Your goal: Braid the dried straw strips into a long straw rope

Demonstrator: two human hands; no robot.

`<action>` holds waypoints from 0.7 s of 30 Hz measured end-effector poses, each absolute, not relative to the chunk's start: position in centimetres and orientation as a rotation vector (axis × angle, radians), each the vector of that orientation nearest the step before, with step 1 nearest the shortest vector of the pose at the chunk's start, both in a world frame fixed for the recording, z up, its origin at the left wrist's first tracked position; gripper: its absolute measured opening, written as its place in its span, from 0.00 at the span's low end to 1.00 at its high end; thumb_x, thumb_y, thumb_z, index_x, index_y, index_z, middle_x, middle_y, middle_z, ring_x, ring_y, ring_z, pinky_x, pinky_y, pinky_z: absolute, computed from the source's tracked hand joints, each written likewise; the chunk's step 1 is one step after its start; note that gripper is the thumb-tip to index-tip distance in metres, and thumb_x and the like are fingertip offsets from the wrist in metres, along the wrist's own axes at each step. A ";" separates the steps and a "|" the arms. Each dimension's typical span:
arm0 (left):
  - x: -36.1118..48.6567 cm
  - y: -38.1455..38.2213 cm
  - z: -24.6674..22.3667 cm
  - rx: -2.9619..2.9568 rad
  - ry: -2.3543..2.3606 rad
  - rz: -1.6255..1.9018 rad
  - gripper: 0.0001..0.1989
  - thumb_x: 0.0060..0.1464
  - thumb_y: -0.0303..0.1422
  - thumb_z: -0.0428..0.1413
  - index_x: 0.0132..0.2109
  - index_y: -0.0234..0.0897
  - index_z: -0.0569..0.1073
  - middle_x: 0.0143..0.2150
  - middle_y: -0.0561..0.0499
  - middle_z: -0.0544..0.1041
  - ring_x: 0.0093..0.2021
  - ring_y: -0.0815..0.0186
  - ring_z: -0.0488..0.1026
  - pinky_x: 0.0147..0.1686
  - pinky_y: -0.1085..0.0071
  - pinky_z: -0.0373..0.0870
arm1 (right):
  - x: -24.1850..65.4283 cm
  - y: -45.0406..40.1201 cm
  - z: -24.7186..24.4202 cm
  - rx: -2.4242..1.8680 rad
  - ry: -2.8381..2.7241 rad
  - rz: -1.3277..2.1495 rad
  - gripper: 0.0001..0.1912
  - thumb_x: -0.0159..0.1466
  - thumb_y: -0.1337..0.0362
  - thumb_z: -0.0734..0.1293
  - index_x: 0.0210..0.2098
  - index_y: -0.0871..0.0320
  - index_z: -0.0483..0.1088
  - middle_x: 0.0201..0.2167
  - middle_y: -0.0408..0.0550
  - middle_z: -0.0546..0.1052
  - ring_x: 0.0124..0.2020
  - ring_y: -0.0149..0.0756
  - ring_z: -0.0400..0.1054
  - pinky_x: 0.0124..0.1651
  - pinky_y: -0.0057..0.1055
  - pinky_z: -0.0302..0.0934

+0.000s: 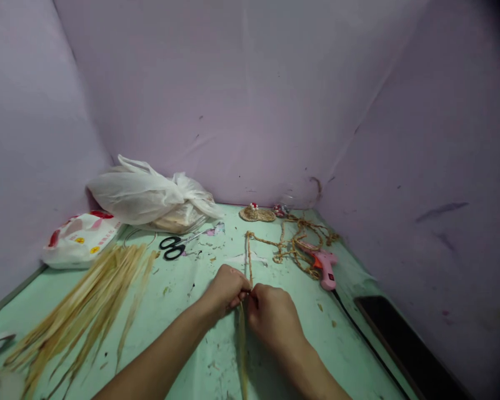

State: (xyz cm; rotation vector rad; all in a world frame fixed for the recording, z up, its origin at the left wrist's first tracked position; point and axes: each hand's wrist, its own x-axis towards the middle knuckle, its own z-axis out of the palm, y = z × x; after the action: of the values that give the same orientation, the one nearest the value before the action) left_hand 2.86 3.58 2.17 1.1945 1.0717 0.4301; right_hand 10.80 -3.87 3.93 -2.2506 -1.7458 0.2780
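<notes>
My left hand [226, 289] and my right hand [273, 313] meet at the middle of the table, both closed in a pinch on the near end of a twisted straw cord [250, 258]. From there the cord runs away from me, bends at a corner and joins a loose heap of the same cord [302, 236] on the right. A loose flat straw strip [243, 350] hangs toward me from between the hands. The fingertips partly hide where strip and cord meet.
Dried straw strips [95, 300] lie on the left. Behind them are black-handled scissors [174, 247], a tissue pack [81, 239] and a white plastic bag [150, 191]. A woven straw piece [257, 214] sits at the back. Right are a pink glue gun [327, 269] and a dark flat object [404, 344].
</notes>
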 end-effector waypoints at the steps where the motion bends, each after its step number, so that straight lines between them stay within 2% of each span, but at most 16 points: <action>1: 2.8 3.6 2.4 1.181 1.055 0.428 0.04 0.31 0.24 0.48 0.15 0.33 0.62 0.09 0.57 0.58 0.09 0.77 0.48 0.11 0.77 0.39 | 10.4 -4.1 3.9 -2.258 -1.785 0.267 0.12 0.54 0.70 0.58 0.28 0.61 0.73 0.26 0.54 0.76 0.25 0.37 0.68 0.24 0.28 0.45; 4: 2.6 3.7 2.6 1.177 1.050 0.419 0.02 0.30 0.23 0.49 0.16 0.31 0.65 0.08 0.58 0.57 0.09 0.79 0.48 0.11 0.78 0.40 | 9.9 -4.5 4.3 -2.248 -1.887 0.284 0.13 0.54 0.71 0.58 0.34 0.61 0.73 0.29 0.55 0.76 0.25 0.38 0.68 0.24 0.29 0.45; 7: 2.6 4.0 2.5 1.157 1.050 0.419 0.02 0.29 0.23 0.50 0.16 0.32 0.63 0.08 0.59 0.56 0.10 0.79 0.48 0.11 0.79 0.40 | 11.3 -4.4 5.0 -2.179 -1.879 0.390 0.10 0.54 0.66 0.60 0.28 0.59 0.73 0.26 0.53 0.76 0.23 0.36 0.67 0.23 0.28 0.45; 9: 2.5 4.2 2.5 1.155 1.014 0.407 0.03 0.29 0.24 0.51 0.16 0.32 0.63 0.08 0.59 0.56 0.10 0.79 0.47 0.11 0.79 0.39 | 13.2 -3.8 5.3 -2.105 -1.749 0.490 0.12 0.55 0.62 0.59 0.23 0.58 0.73 0.22 0.50 0.75 0.22 0.34 0.65 0.23 0.27 0.45; 11: 2.4 4.3 2.4 1.176 0.987 0.390 0.04 0.30 0.26 0.52 0.17 0.32 0.63 0.09 0.59 0.57 0.10 0.80 0.47 0.11 0.79 0.39 | 14.9 -2.9 5.0 -2.031 -1.509 0.474 0.13 0.56 0.62 0.58 0.26 0.59 0.72 0.23 0.49 0.75 0.24 0.33 0.65 0.25 0.26 0.49; 12: 2.3 4.4 2.4 1.187 0.979 0.382 0.04 0.30 0.26 0.53 0.17 0.32 0.63 0.10 0.59 0.57 0.10 0.80 0.47 0.11 0.79 0.39 | 15.4 -2.5 4.6 -1.976 -1.411 0.535 0.12 0.55 0.62 0.58 0.26 0.59 0.71 0.24 0.49 0.75 0.25 0.33 0.65 0.26 0.26 0.50; 14: 2.2 4.4 2.3 1.200 0.963 0.366 0.04 0.30 0.27 0.53 0.18 0.32 0.63 0.10 0.59 0.58 0.10 0.80 0.47 0.11 0.79 0.38 | 15.8 -1.8 3.6 -1.820 -1.279 0.870 0.10 0.54 0.63 0.59 0.25 0.61 0.69 0.21 0.48 0.73 0.23 0.31 0.63 0.24 0.25 0.51; 17: 2.1 4.4 2.3 1.225 0.926 0.351 0.03 0.31 0.28 0.52 0.18 0.32 0.64 0.10 0.59 0.57 0.10 0.80 0.46 0.11 0.78 0.37 | 14.9 -1.5 2.1 -1.632 -1.087 1.304 0.08 0.52 0.65 0.58 0.25 0.62 0.66 0.15 0.42 0.67 0.16 0.26 0.57 0.19 0.23 0.48; 21: 2.1 4.5 2.5 1.295 0.957 0.300 0.03 0.31 0.28 0.51 0.18 0.32 0.65 0.10 0.59 0.57 0.10 0.79 0.47 0.12 0.78 0.39 | 14.2 -1.6 1.3 -1.659 -1.028 1.254 0.06 0.48 0.66 0.61 0.17 0.62 0.63 0.09 0.36 0.56 0.11 0.20 0.44 0.17 0.23 0.37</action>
State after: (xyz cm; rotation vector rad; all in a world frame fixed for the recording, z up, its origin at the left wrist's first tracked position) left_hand 2.10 4.51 2.53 1.2952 0.9566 0.2998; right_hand 14.16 -1.57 1.30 -1.6590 -1.0282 1.2543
